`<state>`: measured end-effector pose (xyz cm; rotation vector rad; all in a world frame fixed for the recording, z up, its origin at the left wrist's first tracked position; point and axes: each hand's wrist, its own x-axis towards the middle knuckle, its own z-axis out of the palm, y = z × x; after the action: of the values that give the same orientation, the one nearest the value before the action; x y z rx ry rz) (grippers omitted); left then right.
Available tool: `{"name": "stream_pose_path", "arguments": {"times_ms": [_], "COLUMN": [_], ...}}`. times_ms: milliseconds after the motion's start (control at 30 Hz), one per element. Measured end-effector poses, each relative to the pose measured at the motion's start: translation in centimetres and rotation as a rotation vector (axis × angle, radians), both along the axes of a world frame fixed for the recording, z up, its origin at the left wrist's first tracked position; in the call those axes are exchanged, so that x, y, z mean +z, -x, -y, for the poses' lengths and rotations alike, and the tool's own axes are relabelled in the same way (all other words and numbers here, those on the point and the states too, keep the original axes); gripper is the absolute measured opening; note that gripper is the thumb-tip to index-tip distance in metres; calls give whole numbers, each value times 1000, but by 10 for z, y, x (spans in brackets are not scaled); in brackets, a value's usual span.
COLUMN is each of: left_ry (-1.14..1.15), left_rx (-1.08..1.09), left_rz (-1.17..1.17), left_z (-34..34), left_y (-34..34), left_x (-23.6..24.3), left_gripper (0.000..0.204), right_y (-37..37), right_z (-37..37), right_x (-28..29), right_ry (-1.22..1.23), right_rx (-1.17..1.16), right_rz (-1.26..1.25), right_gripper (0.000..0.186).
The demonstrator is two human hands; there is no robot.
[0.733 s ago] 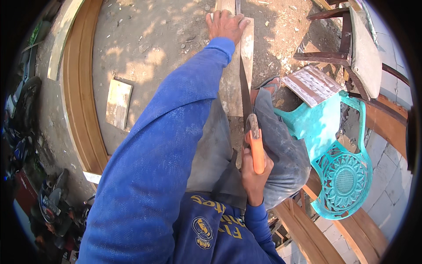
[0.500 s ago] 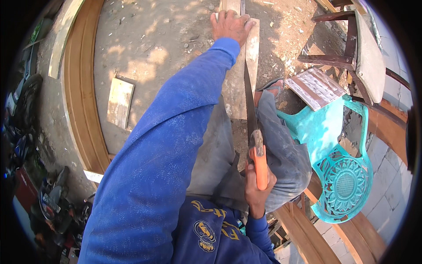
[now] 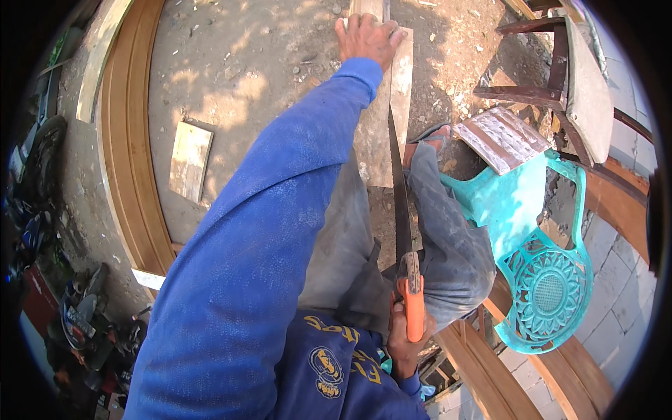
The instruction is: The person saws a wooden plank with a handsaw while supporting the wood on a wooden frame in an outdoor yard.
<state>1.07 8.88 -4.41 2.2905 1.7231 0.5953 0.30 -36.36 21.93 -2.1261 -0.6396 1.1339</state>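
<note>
My left hand (image 3: pixel 367 40) lies on top of a pale wooden board (image 3: pixel 378 155) at the upper middle, fingers spread and pressing down on it. The closed fingers of my right hand (image 3: pixel 407 336) wrap the orange handle of a handsaw (image 3: pixel 401 203), low in front of my body. Its dark blade points away from me, with the far end against the board where a long narrow cut line runs. A lighter strip (image 3: pixel 402 91) of the wood lies right of the blade. My left arm, in a blue sleeve, crosses the middle of the view.
A turquoise plastic chair (image 3: pixel 511 203) lies at my right, with a paint-smeared wooden panel (image 3: pixel 502 140) on it. Beyond it is a dark wooden chair (image 3: pixel 560 84). Long brown timber (image 3: pixel 133 140) runs along the left. A short board (image 3: pixel 190 161) rests on the ground. Motorbikes (image 3: pixel 77 315) stand far left.
My right hand has pulled the saw back toward my body and slightly down, so more of the blade shows below the board. My left hand stays in place on the board.
</note>
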Motion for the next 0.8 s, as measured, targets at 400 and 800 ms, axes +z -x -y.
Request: {"name": "stream_pose_path", "arguments": {"times_ms": [400,800], "left_ry": [-56,-15], "left_rx": [-2,-15], "left_rz": [17,18], "left_z": [-5,3], "left_y": [5,-6], "left_x": [3,-1], "left_gripper": [41,43], "right_y": [-8,-30], "right_z": [-55,-165], "right_x": [-23,-99], "right_ry": [-119,-281], "right_rx": [159,54], "right_rz": [198,141], "right_gripper": [36,13]}}
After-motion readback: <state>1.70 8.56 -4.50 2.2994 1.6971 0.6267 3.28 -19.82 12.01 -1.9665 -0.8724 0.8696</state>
